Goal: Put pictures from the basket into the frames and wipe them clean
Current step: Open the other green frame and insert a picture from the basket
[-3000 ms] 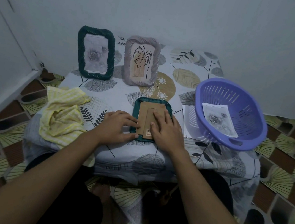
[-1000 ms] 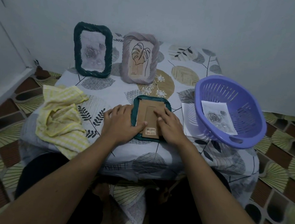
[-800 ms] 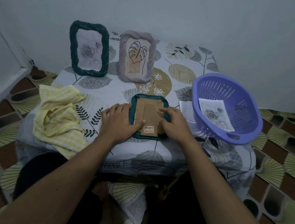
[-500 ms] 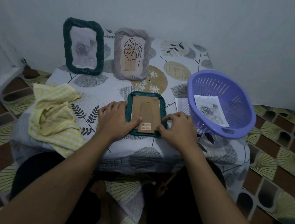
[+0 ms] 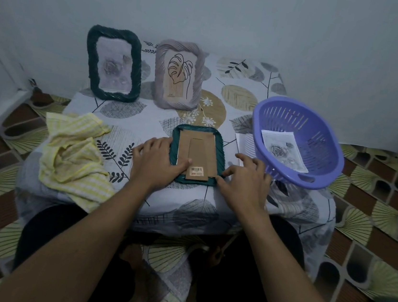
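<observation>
Leaf-print table [image 5: 251, 82], 2 palm-down hands [image 5: 156, 162] [image 5: 245, 181] at face-down frame [image 5: 200, 148]

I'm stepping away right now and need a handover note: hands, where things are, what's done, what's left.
Left hand lies flat on the left edge of the face-down teal frame, thumb on its back. The fingertips of the right hand touch its lower right corner.
Dark green frame and mauve frame stand at the back, pictures in.
One rose picture lies in the purple basket. The yellow cloth lies on the left.
Left: turn the teal frame over, wipe it, stand it, then frame the last picture.
</observation>
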The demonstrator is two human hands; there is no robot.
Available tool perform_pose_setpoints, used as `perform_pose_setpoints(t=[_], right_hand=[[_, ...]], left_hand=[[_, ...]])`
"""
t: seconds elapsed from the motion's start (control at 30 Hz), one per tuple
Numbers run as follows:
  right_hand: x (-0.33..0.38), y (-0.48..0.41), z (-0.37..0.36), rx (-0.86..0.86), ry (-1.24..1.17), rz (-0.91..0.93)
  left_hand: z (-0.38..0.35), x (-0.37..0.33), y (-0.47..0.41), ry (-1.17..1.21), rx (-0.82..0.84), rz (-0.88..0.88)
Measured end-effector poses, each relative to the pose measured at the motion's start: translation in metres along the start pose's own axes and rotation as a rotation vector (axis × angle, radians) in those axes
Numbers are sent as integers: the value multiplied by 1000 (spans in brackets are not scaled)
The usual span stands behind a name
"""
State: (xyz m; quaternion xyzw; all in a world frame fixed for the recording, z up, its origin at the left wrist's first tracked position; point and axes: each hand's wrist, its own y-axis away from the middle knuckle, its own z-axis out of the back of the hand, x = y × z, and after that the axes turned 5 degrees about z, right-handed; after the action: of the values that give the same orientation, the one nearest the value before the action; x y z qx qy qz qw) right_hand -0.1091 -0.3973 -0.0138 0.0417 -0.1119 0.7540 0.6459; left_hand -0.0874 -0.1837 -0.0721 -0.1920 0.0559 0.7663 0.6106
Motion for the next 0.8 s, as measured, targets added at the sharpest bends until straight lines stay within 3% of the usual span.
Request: perform_pose_setpoints(t=[0.53, 0.8], right_hand=[[-6, -14, -1, 176, -246, -8], [-7, -18, -1, 209, -142, 130]], left_hand=[[4, -2, 2, 11, 4, 5], [3, -2, 2, 16, 8, 12]])
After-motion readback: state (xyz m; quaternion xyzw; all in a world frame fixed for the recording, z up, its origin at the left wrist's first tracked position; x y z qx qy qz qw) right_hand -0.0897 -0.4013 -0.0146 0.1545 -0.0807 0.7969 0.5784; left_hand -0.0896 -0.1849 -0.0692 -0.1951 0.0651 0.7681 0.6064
